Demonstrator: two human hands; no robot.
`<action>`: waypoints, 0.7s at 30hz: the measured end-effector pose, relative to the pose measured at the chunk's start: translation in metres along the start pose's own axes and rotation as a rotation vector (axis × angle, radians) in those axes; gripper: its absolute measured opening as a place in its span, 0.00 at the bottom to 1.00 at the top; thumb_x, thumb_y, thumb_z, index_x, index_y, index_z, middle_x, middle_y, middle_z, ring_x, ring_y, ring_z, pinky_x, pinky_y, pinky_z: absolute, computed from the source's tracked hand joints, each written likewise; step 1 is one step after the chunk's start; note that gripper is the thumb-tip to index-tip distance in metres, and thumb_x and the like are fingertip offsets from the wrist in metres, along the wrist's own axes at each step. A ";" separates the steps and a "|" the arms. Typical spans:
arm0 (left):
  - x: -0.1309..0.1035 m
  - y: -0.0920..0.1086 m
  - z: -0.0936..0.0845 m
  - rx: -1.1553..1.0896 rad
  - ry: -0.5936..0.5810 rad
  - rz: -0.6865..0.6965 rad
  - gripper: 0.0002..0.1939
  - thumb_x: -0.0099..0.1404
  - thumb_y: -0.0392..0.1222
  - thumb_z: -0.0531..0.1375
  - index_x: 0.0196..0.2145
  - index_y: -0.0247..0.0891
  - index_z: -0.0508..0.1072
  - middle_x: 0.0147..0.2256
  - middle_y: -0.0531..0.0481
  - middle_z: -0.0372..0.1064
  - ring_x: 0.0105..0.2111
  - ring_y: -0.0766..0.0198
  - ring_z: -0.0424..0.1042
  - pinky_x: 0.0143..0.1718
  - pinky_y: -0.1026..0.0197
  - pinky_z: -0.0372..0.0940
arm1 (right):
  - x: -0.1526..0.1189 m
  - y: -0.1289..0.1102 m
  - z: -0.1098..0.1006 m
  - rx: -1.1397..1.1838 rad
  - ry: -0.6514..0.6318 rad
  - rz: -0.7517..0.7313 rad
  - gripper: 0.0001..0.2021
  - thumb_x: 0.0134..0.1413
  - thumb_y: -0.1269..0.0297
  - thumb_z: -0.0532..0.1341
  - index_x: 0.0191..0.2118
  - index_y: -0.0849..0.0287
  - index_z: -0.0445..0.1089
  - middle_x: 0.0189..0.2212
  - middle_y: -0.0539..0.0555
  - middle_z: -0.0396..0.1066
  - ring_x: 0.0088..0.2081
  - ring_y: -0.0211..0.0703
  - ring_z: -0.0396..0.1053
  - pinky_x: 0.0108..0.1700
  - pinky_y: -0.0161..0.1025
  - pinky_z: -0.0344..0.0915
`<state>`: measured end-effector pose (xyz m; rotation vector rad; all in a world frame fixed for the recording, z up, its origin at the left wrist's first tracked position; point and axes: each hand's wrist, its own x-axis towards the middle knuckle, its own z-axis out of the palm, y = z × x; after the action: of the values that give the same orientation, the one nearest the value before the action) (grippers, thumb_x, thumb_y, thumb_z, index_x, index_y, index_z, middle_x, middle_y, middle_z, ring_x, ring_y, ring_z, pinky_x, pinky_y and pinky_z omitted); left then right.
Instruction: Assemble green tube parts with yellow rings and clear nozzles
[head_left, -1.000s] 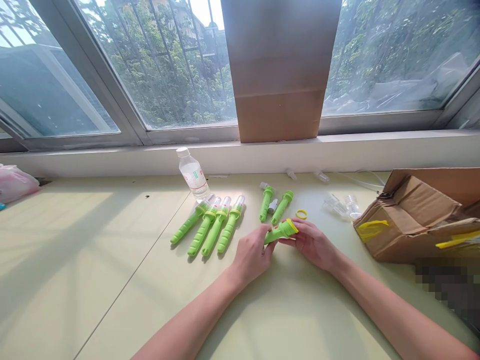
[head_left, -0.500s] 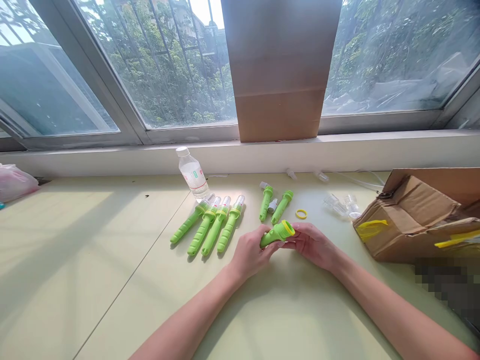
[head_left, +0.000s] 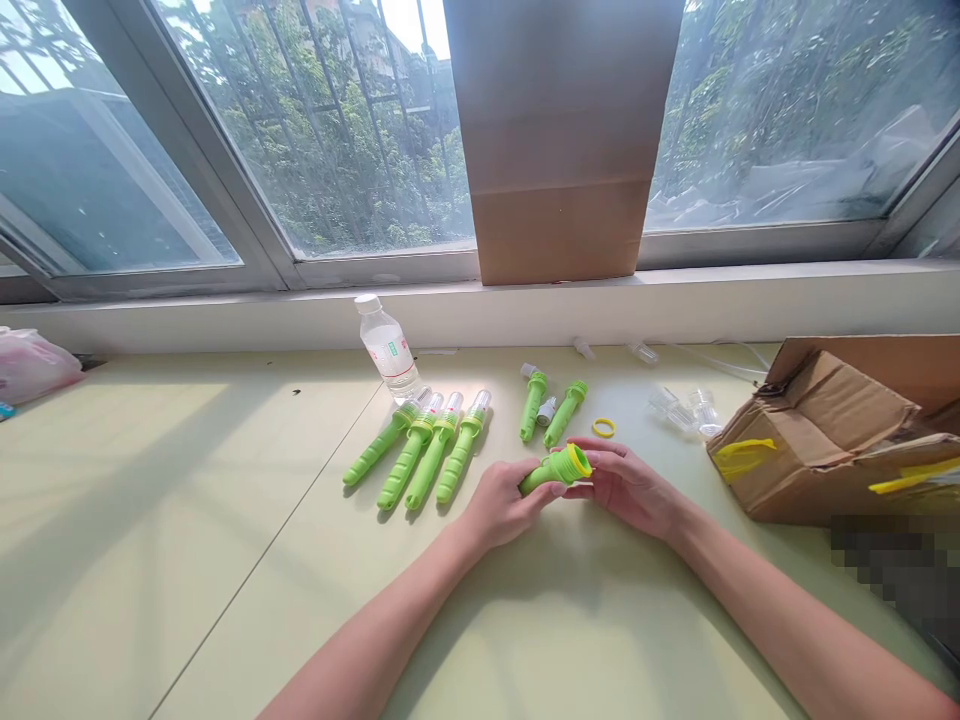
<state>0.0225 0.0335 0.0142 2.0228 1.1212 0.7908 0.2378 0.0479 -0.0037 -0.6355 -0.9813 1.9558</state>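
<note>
My left hand (head_left: 504, 505) is wrapped round a green ribbed tube (head_left: 553, 469), whose open end points right. Around that open end sits a yellow ring (head_left: 577, 461). My right hand (head_left: 626, 485) has its fingers at the ring end, touching it with bent fingertips. Just beyond my hands lie two green tubes (head_left: 533, 405) without clear caps fitted, a small clear and grey part (head_left: 547, 411) between them, and a loose yellow ring (head_left: 603, 428). Several green tubes with clear tops (head_left: 463, 446) lie side by side to the left.
A water bottle (head_left: 388, 350) stands behind the capped tubes. Clear plastic pieces (head_left: 673, 410) lie beside an open cardboard box (head_left: 817, 440) at the right. A pink plastic bag (head_left: 34, 365) is at the far left, and a cardboard sheet (head_left: 559, 230) leans at the window.
The held tube has turned slightly, its ringed end facing a little more toward the camera. My right fingers have shifted up and over, near the ring.
</note>
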 end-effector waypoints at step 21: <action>0.000 -0.002 0.003 0.062 0.037 -0.046 0.21 0.68 0.54 0.56 0.26 0.36 0.70 0.21 0.57 0.53 0.24 0.69 0.54 0.26 0.65 0.50 | 0.000 -0.004 0.001 -0.012 -0.004 0.022 0.11 0.56 0.63 0.69 0.45 0.54 0.79 0.44 0.55 0.80 0.42 0.46 0.78 0.46 0.45 0.72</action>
<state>0.0238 0.0335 0.0103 2.0330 1.2229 0.7815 0.2392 0.0487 -0.0003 -0.6519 -0.9927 1.9726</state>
